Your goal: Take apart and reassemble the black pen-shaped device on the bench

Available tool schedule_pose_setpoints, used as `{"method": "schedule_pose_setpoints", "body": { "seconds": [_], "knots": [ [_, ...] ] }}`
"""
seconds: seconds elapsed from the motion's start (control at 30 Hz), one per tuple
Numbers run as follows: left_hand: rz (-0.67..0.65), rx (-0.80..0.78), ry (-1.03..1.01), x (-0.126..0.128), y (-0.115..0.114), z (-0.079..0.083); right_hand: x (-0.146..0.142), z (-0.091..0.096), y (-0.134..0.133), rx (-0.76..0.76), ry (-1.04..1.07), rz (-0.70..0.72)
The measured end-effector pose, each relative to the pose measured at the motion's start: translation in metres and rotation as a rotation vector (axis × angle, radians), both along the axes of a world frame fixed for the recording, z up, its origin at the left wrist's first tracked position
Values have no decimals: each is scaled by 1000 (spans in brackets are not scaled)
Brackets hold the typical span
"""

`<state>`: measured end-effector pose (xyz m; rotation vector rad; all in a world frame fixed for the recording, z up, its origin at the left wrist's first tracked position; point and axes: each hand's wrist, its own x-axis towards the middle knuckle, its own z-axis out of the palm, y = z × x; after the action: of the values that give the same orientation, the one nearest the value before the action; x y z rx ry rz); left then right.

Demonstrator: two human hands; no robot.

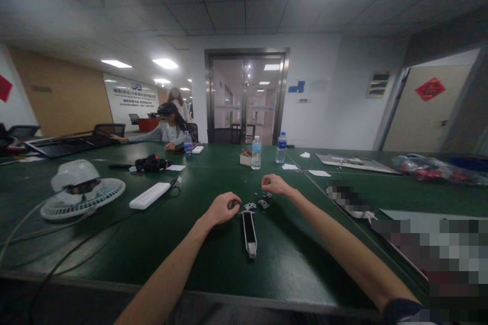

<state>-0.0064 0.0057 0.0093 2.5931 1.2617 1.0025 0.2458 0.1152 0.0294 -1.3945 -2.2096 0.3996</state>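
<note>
My left hand (224,208) is closed, with thumb and fingertips curled together just above the green table. Whatever it may hold is too small to make out. Farther forward, my right hand (275,184) has its fingers bent into a pinch, and their tips hide any small thing in them. Between the hands lie small flat silvery plates with holes (263,204) and several tiny loose pieces (267,195). A long, narrow device with a white frame and a dark inside (249,228) lies nearest me, its far end close to my left fingertips.
A white fan (84,198) with cables and a white power strip (150,196) lie to the left. Water bottles (256,153) and a small box (246,158) stand ahead. Flat panels (354,162) lie right. Another person (168,127) sits at the far left.
</note>
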Motion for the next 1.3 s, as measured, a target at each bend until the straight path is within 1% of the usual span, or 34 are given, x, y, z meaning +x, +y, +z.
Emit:
{"method": "schedule_pose_setpoints", "body": {
  "seconds": [0.07,0.17,0.27,0.37,0.43,0.57,0.67,0.77,0.9,0.97,1.03,1.2,1.3],
  "knots": [
    [14,41,-60,6,1,5,6,3,-15,-68,146,20],
    [21,89,-105,25,3,12,6,0,-37,-215,433,72],
    [-16,95,-68,49,4,17,-3,-9,-54,-332,681,113],
    [-15,103,-38,65,5,15,-13,-18,-65,-423,823,154],
    [10,108,-38,66,6,11,-18,-22,-69,-459,856,151],
    [20,91,-57,57,7,5,-23,-25,-73,-524,869,148],
    [-3,100,-64,50,6,4,-25,-26,-76,-585,895,174],
    [-31,128,-62,47,3,5,-24,-24,-79,-689,915,225],
    [-93,209,-21,47,-2,4,-18,-18,-84,-841,896,288],
    [-121,249,13,48,-3,4,-16,-16,-86,-875,886,289],
    [-133,277,53,49,-4,3,-15,-15,-88,-852,878,266],
    [-97,322,155,48,-2,2,-18,-18,-89,-709,859,207],
    [-85,319,192,49,-3,3,-17,-20,-89,-695,860,201]
  ]
}}
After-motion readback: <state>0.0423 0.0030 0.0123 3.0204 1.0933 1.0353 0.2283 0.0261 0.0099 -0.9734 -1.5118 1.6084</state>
